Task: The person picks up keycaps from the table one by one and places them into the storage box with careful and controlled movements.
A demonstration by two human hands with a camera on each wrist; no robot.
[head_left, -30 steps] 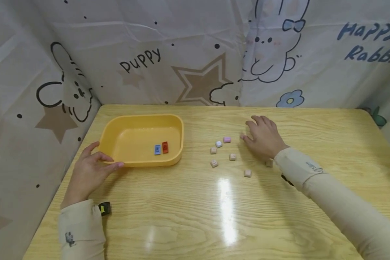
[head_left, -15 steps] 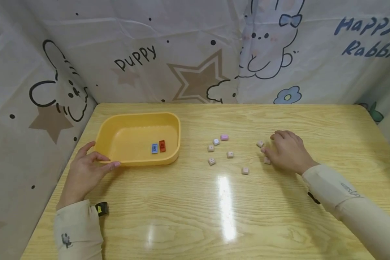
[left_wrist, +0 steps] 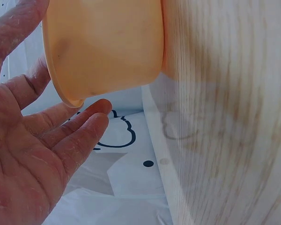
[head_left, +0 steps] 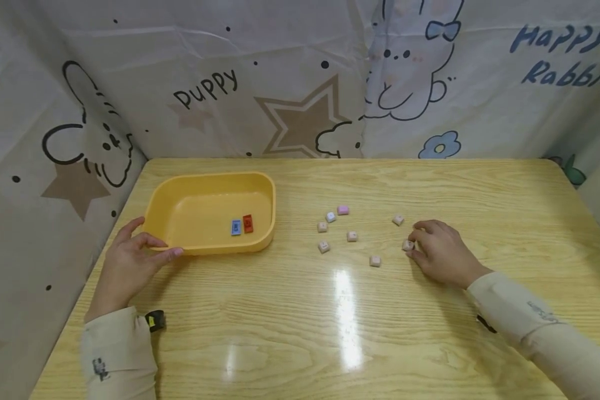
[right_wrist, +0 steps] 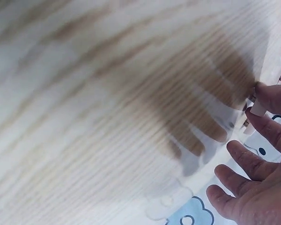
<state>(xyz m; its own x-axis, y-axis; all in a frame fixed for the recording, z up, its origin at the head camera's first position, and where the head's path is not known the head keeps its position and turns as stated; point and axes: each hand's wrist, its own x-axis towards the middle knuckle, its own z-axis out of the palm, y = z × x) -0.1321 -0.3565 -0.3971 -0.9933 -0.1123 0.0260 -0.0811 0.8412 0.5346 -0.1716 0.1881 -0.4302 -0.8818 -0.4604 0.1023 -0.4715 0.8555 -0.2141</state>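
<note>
My left hand [head_left: 130, 266] holds the near-left corner of a yellow tray [head_left: 215, 249], thumb along the front wall and fingers at the rim. The left wrist view shows the tray's outer wall [left_wrist: 107, 47] beside the fingers. On the right, my right hand [head_left: 442, 253] pinches a small beige keycap [head_left: 408, 245] between thumb and index finger, down at the tabletop. In the right wrist view that keycap [right_wrist: 258, 108] sits between the two fingertips, the other fingers spread apart. Inside the tray lie a blue lettered piece [head_left: 236, 227] and a red one [head_left: 248, 224].
Several loose keycaps lie between tray and right hand, among them a pink one [head_left: 343, 210], a white one [head_left: 330, 216] and a beige one [head_left: 375, 260]. Another beige keycap [head_left: 398, 220] lies just beyond the held one. A printed cloth [head_left: 200, 128] backs the wooden table [head_left: 280, 322].
My right hand has moved right and nearer, from behind the loose keycaps to the beige keycap, which thumb and index finger now pinch. The left hand stays at the tray.
</note>
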